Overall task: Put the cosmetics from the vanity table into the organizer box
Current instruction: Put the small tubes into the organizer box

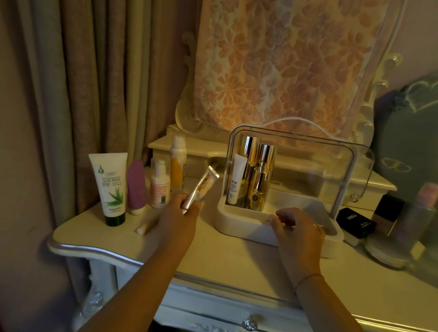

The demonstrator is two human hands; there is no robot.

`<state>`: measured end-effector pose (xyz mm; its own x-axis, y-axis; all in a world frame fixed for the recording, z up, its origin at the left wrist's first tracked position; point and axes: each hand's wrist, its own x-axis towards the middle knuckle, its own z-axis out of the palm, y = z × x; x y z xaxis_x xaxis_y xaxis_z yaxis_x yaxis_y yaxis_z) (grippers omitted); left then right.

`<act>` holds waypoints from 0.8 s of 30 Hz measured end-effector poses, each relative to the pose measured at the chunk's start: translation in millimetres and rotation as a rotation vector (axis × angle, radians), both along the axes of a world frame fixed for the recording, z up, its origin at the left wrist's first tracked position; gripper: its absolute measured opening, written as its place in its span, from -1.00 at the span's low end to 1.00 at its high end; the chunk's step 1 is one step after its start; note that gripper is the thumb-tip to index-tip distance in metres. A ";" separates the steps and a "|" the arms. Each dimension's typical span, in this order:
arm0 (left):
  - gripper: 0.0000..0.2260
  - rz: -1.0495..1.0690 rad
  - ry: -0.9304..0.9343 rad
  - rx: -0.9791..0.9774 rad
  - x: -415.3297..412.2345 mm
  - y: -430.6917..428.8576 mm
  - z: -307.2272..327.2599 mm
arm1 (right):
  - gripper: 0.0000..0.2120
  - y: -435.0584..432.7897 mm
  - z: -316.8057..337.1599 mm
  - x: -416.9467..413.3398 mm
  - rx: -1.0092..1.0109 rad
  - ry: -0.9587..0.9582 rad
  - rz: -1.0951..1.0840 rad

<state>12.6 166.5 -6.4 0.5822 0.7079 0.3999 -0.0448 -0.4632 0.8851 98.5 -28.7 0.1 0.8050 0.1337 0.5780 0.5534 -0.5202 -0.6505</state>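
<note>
My left hand [179, 212] grips a slim gold-and-white tube [202, 185], tilted up and to the right, just left of the organizer box [244, 230]. The white box has a clear lid raised behind it; several gold bottles [258, 169] and a small white tube [236, 179] stand in its left back corner. My right hand [297, 229] rests on the box's front rim with its fingers loosely curled and holds nothing. On the table at the left stand an aloe vera tube [111, 185], a purple tube [137, 186], a small pump bottle [160, 184] and a taller orange-and-white bottle [178, 162].
A thin white stick [149, 223] lies on the vanity table [205, 254] by my left wrist. Right of the box sit a black box [357, 221], a dark square bottle [388, 215] and a clear jar [390, 249]. A cloth-draped mirror stands behind; curtains hang left.
</note>
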 end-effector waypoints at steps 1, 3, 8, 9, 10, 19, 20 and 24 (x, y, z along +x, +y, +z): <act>-0.93 -0.064 -0.042 -0.054 -3.5 -0.6 0.8 | -0.92 1.0 1.0 -0.7 -0.006 -0.017 0.009; -0.92 -0.157 -0.063 -0.115 -8.5 -2.2 2.6 | -0.92 3.7 4.9 -3.8 0.004 -0.054 0.067; -0.92 -0.280 -0.054 -0.172 -8.3 -11.9 -0.7 | -0.81 21.5 34.6 -19.2 0.251 0.206 0.413; -0.88 -0.298 -0.040 -0.184 -7.7 -13.9 -2.2 | -0.81 25.5 40.0 -21.4 0.303 0.302 0.472; -0.85 -0.314 -0.032 -0.196 -7.3 -15.3 -3.5 | -0.81 28.7 44.0 -23.1 0.339 0.383 0.513; -0.95 -0.420 -0.052 -0.197 -12.5 -25.1 -4.5 | -0.81 38.8 48.0 -26.4 0.416 0.542 0.581; -0.95 -0.444 -0.055 -0.199 -11.8 -28.8 -4.8 | -0.79 38.6 46.9 -25.8 0.421 0.535 0.591; -0.88 -0.451 -0.082 -0.165 -3.1 -42.0 0.5 | -0.84 34.0 54.9 -19.4 0.395 0.454 0.594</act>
